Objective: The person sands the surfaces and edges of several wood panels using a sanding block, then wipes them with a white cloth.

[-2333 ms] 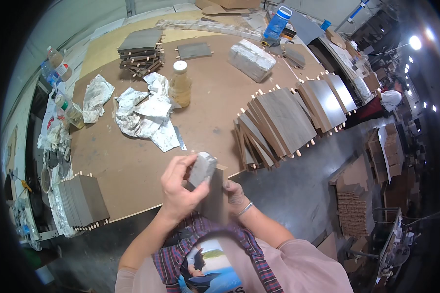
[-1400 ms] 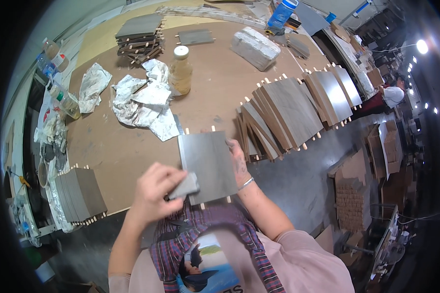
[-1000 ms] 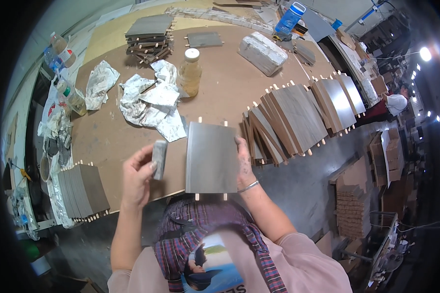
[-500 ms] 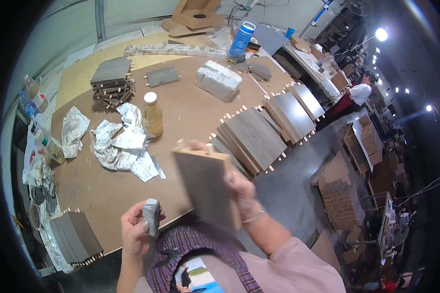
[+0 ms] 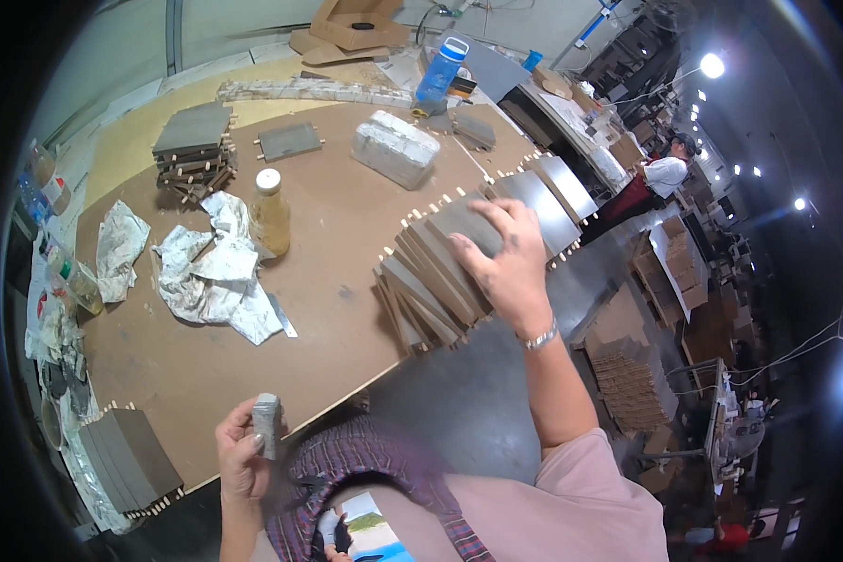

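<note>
View from above of a person standing at the edge of a large brown bench (image 5: 328,234). The right hand (image 5: 506,267) is stretched forward with the arm nearly straight, a metal bracelet at the wrist. Its fingers are spread and bent, palm down, pressing on the top grey panel (image 5: 459,229) of a fanned row of panels (image 5: 431,281) that lean against one another along the bench's right edge. Small wooden dowels stick out of the panels' edges. The hand lies on the panel rather than closing around it.

The left hand (image 5: 244,459) is held low and close to the body, just off the near edge of the bench, with the forearm coming up from the bottom of the picture. Its fingers are curled fully around a small grey sanding block (image 5: 268,426), which stands upright in the fist.

Further along the row, more grey panels (image 5: 548,192) lean toward the far right corner. A stack of grey panels (image 5: 126,459) sits at the near left corner. In the middle of the bench lie crumpled grey rags (image 5: 211,276) beside a bottle of yellowish liquid (image 5: 272,215). Farther back are a stack of panels with dowels (image 5: 192,145), one flat panel (image 5: 290,140), a wrapped whitish bundle (image 5: 395,150) and a blue bottle (image 5: 437,70). Another person (image 5: 660,178) stands in the background at right.
</note>
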A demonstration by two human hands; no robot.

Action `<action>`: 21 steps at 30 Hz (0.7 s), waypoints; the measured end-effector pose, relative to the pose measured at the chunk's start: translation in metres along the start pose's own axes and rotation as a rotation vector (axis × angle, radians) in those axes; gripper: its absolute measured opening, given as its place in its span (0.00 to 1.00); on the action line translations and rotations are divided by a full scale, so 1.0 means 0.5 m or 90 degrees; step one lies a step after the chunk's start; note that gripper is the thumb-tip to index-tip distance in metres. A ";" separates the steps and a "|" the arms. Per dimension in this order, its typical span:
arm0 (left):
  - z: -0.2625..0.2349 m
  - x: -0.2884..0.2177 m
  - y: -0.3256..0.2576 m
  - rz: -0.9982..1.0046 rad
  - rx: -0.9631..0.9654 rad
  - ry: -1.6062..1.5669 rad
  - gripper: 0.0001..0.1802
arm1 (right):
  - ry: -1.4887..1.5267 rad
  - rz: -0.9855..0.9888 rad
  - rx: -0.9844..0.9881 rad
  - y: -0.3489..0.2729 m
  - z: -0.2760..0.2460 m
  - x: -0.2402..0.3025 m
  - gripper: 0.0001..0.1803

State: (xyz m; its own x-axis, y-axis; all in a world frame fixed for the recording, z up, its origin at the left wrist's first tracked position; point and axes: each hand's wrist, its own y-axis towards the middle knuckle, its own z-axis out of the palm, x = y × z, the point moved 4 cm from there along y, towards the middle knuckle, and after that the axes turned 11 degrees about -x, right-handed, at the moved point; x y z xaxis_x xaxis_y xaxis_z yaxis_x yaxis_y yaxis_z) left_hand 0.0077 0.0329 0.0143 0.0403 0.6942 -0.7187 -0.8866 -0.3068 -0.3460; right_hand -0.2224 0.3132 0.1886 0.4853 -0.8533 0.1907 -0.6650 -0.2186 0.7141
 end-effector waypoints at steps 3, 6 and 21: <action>-0.034 0.001 -0.023 0.017 -0.049 -0.012 0.34 | 0.119 0.114 0.111 -0.074 -0.023 0.055 0.13; -0.051 -0.009 -0.039 0.033 -0.075 -0.010 0.34 | 0.247 0.075 0.256 -0.195 0.011 0.130 0.13; -0.260 -0.060 -0.320 0.226 -0.268 -0.062 0.32 | 0.719 0.014 0.805 -0.511 0.389 0.878 0.31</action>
State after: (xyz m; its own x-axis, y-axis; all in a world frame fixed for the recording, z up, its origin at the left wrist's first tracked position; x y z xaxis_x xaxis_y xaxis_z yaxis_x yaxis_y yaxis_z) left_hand 0.2081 -0.0236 0.0127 -0.2869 0.5517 -0.7832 -0.5768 -0.7522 -0.3186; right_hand 0.0500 -0.0975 -0.0409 0.2323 -0.2447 0.9414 -0.4103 -0.9021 -0.1332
